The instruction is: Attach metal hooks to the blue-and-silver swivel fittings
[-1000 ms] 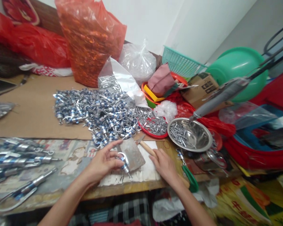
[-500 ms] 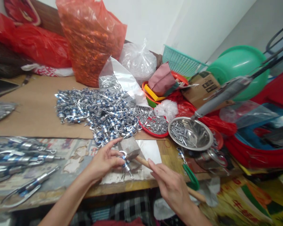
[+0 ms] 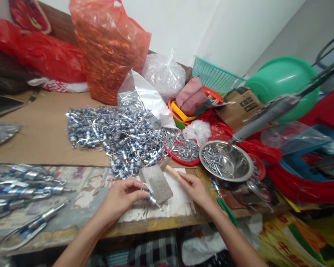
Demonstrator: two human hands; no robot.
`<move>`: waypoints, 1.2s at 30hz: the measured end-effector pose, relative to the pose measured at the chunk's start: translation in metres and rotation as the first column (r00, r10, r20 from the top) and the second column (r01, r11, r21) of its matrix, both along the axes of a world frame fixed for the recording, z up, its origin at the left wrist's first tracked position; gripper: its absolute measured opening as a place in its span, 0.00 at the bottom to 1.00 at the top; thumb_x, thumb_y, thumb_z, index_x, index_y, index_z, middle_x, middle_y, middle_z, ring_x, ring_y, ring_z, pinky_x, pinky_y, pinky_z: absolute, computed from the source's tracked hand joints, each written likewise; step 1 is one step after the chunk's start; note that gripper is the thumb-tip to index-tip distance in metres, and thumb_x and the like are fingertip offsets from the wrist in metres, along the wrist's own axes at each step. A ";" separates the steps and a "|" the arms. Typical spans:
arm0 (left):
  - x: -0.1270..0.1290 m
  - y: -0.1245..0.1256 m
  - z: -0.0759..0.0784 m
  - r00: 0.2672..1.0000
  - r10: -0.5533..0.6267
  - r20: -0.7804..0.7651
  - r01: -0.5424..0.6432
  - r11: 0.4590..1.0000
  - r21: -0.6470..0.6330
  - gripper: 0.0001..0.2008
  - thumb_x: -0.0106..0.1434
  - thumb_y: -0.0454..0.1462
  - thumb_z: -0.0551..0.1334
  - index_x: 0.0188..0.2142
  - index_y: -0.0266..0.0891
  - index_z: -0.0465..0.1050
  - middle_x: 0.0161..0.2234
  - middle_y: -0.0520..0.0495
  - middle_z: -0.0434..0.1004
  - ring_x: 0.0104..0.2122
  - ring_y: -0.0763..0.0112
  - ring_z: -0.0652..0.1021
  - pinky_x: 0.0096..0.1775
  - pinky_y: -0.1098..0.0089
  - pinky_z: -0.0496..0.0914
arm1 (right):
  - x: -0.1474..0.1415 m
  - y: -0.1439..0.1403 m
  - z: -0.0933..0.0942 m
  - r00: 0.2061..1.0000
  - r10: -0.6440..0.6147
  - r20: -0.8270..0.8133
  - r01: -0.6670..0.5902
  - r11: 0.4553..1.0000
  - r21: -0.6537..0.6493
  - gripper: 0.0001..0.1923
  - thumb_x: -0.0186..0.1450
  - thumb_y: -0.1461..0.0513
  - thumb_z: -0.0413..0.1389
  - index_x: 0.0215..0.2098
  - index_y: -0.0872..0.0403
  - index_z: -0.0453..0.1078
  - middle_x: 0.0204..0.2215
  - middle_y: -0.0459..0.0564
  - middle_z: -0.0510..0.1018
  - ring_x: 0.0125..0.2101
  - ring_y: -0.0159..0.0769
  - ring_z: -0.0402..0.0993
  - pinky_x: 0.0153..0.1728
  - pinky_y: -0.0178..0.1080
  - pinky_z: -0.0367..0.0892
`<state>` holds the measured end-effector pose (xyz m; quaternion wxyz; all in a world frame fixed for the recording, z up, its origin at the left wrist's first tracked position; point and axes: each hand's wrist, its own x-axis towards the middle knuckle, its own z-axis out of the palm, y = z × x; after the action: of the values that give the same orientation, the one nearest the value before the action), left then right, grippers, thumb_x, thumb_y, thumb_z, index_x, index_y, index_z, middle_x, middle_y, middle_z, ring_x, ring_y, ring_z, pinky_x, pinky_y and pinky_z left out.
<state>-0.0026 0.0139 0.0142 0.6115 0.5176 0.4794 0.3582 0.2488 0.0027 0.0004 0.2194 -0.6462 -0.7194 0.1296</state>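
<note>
Metal clip point(image 3: 151, 197), a small silver-and-blue fitting, is pinched between the thumb and fingertips of the left hand point(image 3: 122, 198) and is held down on the white sheet point(image 3: 180, 193) at the near edge of the table point(image 3: 44, 128), just beside the flat grey head of the hammer point(image 3: 157, 183). The left hand is closed lightly around the clip, with its narrow end left sticking out toward the hammer. The hammer's wooden handle is wrapped by the right hand point(image 3: 196, 190), whose fingers are curled shut around it close to the head, and the head is laid flat on the sheet, touching or nearly touching the clip.

For a clean blow, the clip is best kept flat and steady against the sheet, the holding fingertips are best drawn back from the struck end, and the hammer face is best brought down square and short rather than swung wide, since the grip so near the head favours control over force.

Behind the hands a large heap of like clips point(image 3: 114, 135) is spread over brown cardboard, with a red dish of small metal parts point(image 3: 183, 150) and a steel bowl of screws point(image 3: 225, 161) to the right.

Black print is seen on the cardboard box point(image 3: 239, 105), and red characters on the yellow bag point(image 3: 292, 237) below the table, but neither can be read.
</note>
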 end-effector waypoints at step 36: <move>0.007 -0.018 -0.001 0.988 0.083 -0.132 -0.026 0.922 0.387 0.10 0.48 0.33 0.63 0.32 0.38 0.79 0.24 0.48 0.76 0.27 0.68 0.75 0.31 0.71 0.69 | -0.091 -0.028 0.022 0.676 0.097 -0.731 -0.065 0.995 0.073 0.06 0.53 0.69 0.58 0.28 0.54 0.74 0.25 0.45 0.77 0.27 0.31 0.73 0.31 0.32 0.68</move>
<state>0.0041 -0.0042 0.0136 0.4514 0.6386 0.4575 0.4232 0.1578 -0.0251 0.0223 0.4962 -0.5033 -0.6017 0.3722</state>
